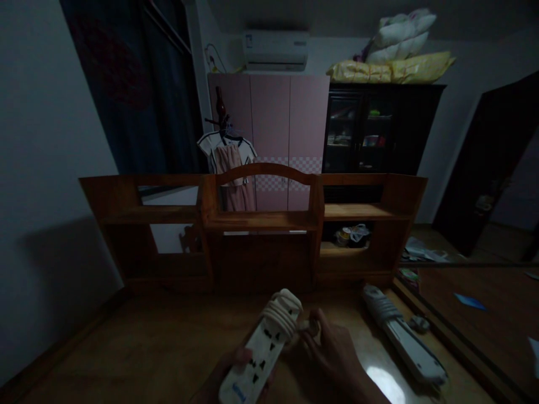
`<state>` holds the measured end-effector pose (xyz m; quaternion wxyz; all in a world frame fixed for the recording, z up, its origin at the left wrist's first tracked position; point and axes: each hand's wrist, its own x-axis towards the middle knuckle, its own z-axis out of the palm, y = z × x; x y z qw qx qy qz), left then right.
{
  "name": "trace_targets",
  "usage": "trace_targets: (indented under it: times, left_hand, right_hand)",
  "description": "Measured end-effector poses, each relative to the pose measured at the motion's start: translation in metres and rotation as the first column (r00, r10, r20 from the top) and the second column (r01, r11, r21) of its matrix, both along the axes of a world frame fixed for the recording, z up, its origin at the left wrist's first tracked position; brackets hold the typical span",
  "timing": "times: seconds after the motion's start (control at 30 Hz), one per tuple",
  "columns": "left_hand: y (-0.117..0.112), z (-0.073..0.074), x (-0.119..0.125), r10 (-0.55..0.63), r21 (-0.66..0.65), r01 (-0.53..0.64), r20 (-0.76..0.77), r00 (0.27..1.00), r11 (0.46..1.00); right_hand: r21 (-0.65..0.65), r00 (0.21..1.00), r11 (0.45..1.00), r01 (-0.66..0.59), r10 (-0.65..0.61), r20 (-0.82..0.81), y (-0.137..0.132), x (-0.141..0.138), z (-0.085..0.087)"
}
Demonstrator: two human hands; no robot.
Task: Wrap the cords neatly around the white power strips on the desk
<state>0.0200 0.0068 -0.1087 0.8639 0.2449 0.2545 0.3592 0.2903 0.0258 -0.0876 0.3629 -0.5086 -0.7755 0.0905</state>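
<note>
Left grip (226, 367): power strip (263, 352) | right grip (336, 343): cord end (310, 326) (rest wound round)

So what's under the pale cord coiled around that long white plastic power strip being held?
The pale cord wraps the upper part of the power strip. Black socket holes show nearer the left hand; anything right beneath the cord is hidden.

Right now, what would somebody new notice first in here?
Probably the pale power strip in the left hand, low in the middle, cord wound around its far end. Another strip lies at right on the wooden surface. Behind the wooden shelf stands a pink cabinet.
</note>
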Motion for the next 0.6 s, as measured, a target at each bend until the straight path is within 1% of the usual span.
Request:
trace_targets:
  times: [0.07, 0.2, 0.3, 0.37, 0.43, 0.5, 0.6]
  left_hand:
    - [-0.007, 0.010, 0.001, -0.022, -0.047, 0.023, 0.015, 1.000, 0.999]
    - [-0.019, 0.035, 0.003, -0.035, -0.091, 0.039, 0.050, 0.998, 0.995]
    - [-0.023, 0.046, 0.002, -0.034, -0.101, 0.039, 0.055, 0.998, 0.994]
    - [-0.022, 0.047, 0.001, -0.033, -0.106, 0.038, 0.056, 0.998, 0.994]
    - [-0.019, 0.043, 0.002, -0.032, -0.109, 0.038, 0.056, 0.998, 0.993]
    - [-0.013, 0.037, 0.004, -0.014, -0.103, 0.020, 0.053, 0.998, 0.994]
    - [-0.001, 0.030, 0.008, 0.088, -0.071, -0.086, 0.025, 0.996, 0.994]
  right_hand:
    - [0.026, 0.999, 0.999, 0.022, -0.023, 0.040, -0.002, 0.002, 0.004]
    - [0.036, 0.998, 0.998, 0.051, -0.052, 0.040, -0.002, 0.005, 0.009]
    - [0.029, 0.985, 0.985, 0.170, -0.169, -0.038, 0.000, 0.009, 0.007]
    - [0.004, 0.960, 0.968, 0.251, -0.249, -0.127, 0.002, 0.013, 0.004]
    - [-0.043, 0.932, 0.954, 0.295, -0.298, -0.205, 0.004, 0.017, 0.003]
    - [-0.109, 0.908, 0.949, 0.296, -0.315, -0.277, 0.007, 0.020, 0.003]
    - [-0.248, 0.839, 0.941, 0.229, -0.320, -0.439, 0.013, 0.023, -0.001]
